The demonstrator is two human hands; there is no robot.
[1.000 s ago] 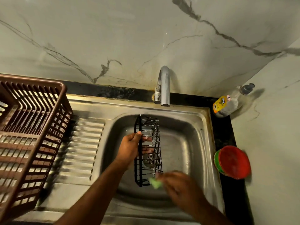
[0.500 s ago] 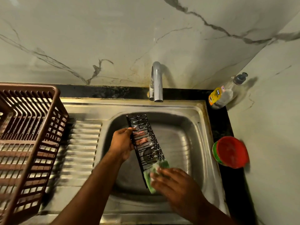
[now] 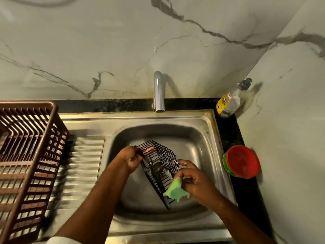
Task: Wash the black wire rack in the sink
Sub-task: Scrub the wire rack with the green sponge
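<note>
The black wire rack (image 3: pixel 161 163) is held tilted over the steel sink basin (image 3: pixel 198 138), its far end up to the left and its near end low to the right. My left hand (image 3: pixel 131 158) grips the rack's upper left edge, fingers curled through the wires. My right hand (image 3: pixel 194 180) holds a green scrub pad (image 3: pixel 175 190) against the rack's lower right side, with fingertips on the wires. The drain is partly hidden behind the rack.
A chrome tap (image 3: pixel 158 91) stands behind the basin, no water running. A brown plastic dish basket (image 3: pixel 26 155) sits on the ribbed drainboard (image 3: pixel 84 164) at left. A soap bottle (image 3: pixel 230 101) and a red-lidded tub (image 3: pixel 241 162) stand on the black counter at right.
The rack has swung from upright to a slant leaning right. My right hand with the green pad moved up along its lower right side. The view shifted lower.
</note>
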